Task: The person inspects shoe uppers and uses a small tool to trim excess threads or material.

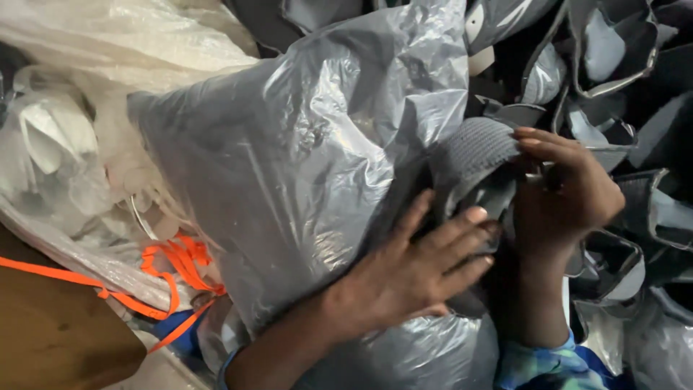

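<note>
A large clear plastic bag (289, 159) stuffed with grey fabric pieces fills the middle of the head view. My left hand (411, 271) lies flat against the bag's lower right side, fingers spread and pressing the plastic. My right hand (567, 195) is curled around a grey knitted fabric piece (473, 148) that sticks out at the bag's mouth, fingers hooked over its edge. Both sleeves are blue and patterned.
Several loose grey and black fabric shoe-upper pieces (613, 79) are heaped at the right and top. A pale translucent bag (79, 137) with white parts lies at the left. An orange strap (173, 267) runs across it. A brown surface (50, 332) shows at the lower left.
</note>
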